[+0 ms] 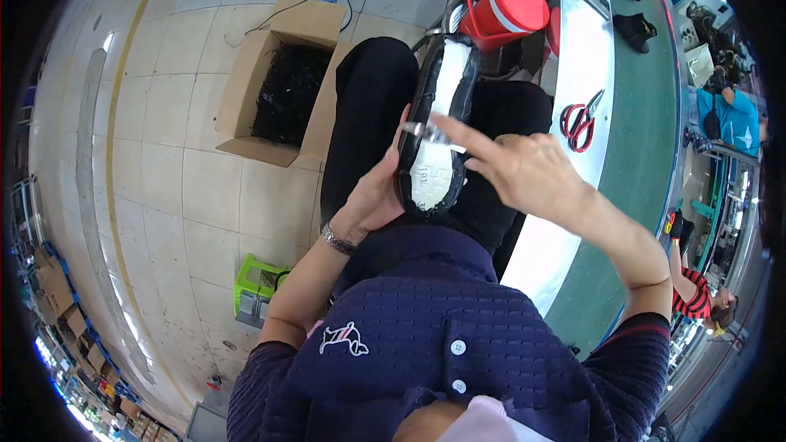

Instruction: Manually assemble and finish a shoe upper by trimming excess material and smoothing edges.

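Note:
Over my lap I hold a black shoe upper (438, 127) turned sole side up, so its white insole board shows. My left hand (378, 196) grips it from the left side near the heel. My right hand (524, 168) reaches over from the right, and its fingers pinch a small silver tool (426, 133) that lies across the middle of the white board. A metal watch sits on my left wrist.
An open cardboard box (278, 74) of black material stands on the tiled floor to my left. A conveyor belt (647, 139) runs on my right, with red scissors (580, 123) on its metal edge and black shoe parts (636, 30) further along. A red container (503, 10) stands ahead, and a green stool (255, 282) beside me.

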`<state>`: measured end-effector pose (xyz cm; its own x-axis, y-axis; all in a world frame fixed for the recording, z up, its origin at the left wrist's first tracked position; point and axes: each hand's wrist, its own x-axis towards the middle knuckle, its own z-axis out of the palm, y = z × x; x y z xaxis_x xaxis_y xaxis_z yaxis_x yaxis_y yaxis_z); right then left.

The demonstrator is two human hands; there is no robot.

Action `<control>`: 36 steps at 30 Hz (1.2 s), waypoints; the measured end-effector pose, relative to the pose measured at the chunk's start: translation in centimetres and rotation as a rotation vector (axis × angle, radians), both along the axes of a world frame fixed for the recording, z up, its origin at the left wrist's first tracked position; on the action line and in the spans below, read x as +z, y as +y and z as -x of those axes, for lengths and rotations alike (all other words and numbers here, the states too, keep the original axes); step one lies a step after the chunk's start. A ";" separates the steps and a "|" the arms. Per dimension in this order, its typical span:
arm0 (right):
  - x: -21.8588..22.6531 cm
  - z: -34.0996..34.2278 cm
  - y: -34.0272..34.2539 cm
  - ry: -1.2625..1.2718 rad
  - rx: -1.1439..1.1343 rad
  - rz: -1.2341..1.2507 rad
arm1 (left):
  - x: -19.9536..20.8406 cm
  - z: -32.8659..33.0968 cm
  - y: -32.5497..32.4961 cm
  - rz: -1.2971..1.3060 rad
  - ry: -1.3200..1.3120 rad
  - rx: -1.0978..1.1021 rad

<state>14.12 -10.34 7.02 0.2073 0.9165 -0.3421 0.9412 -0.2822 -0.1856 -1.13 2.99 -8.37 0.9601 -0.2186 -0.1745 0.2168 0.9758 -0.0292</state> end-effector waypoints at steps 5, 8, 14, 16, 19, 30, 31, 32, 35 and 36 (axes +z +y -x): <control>-0.3 0.4 -0.7 0.089 -0.145 -0.076 | 1.4 -0.1 -1.7 -0.399 0.027 0.037; 2.1 1.5 0.4 0.191 -0.039 -0.313 | 2.4 0.0 -2.5 -0.608 0.160 0.258; 0.2 2.1 0.1 -0.093 0.145 -0.025 | 0.7 0.2 -1.9 -0.728 0.080 0.006; 1.1 2.8 -0.2 -0.077 0.226 -0.040 | -0.8 1.2 -1.6 -0.652 0.035 0.019; 0.3 4.7 -0.9 0.018 0.337 -0.402 | -3.1 1.7 -1.4 -1.100 0.076 -0.245; -1.4 2.4 -1.0 -0.010 -0.014 -0.094 | 2.1 1.2 -1.2 -0.920 0.171 -0.174; -1.1 0.9 -0.5 0.064 -0.034 -0.014 | 2.4 0.7 -0.9 -0.978 0.161 -0.213; -0.2 0.5 -0.3 0.039 -0.034 -0.010 | 2.7 0.6 -0.8 -1.031 0.165 -0.229; 1.2 -0.6 0.6 0.061 -0.088 -0.165 | 3.2 0.4 -0.8 -1.005 0.188 -0.210; 1.1 -1.2 1.0 0.104 -0.138 -0.319 | 3.4 0.4 -0.7 -1.009 0.190 -0.214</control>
